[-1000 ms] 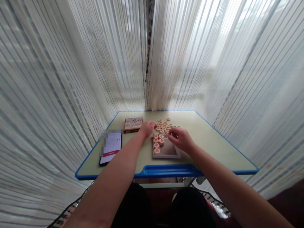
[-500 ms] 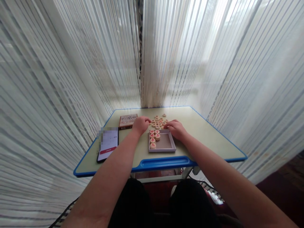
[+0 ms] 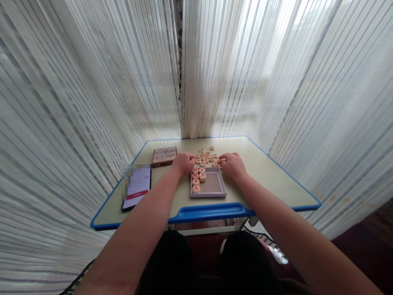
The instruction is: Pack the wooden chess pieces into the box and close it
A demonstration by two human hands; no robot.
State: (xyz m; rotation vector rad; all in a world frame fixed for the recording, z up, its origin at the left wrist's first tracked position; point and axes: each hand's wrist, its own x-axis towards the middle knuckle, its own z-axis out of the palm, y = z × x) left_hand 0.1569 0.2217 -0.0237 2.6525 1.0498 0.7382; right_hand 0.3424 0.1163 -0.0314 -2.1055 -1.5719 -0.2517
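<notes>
Round wooden xiangqi pieces (image 3: pixel 206 160) lie loose in a cluster beyond a shallow open box tray (image 3: pixel 209 195). Several red-marked pieces (image 3: pixel 195 181) sit inside the tray along its left, the rest of its floor bare. At the cluster's left edge is my left hand (image 3: pixel 184 163), its fingers curled closed; whatever they may hold is hidden. My right hand (image 3: pixel 233 164) is at the cluster's right side, just past the tray's far right corner. Its bent fingers close on a xiangqi piece (image 3: pixel 220 166), which they partly cover.
A printed box lid (image 3: pixel 165 155) lies at the back left of the table. Nearer me on the left is a phone (image 3: pixel 138 184) with a lit screen. The pale table (image 3: pixel 270 184) has a blue rim and a blue front groove (image 3: pixel 215 210). Striped curtains (image 3: pixel 211 82) hang behind.
My right hand has moved right, away from the tray's far edge, and pieces by its fingers now lie farther right. My left hand has barely moved. The pieces in the tray look the same.
</notes>
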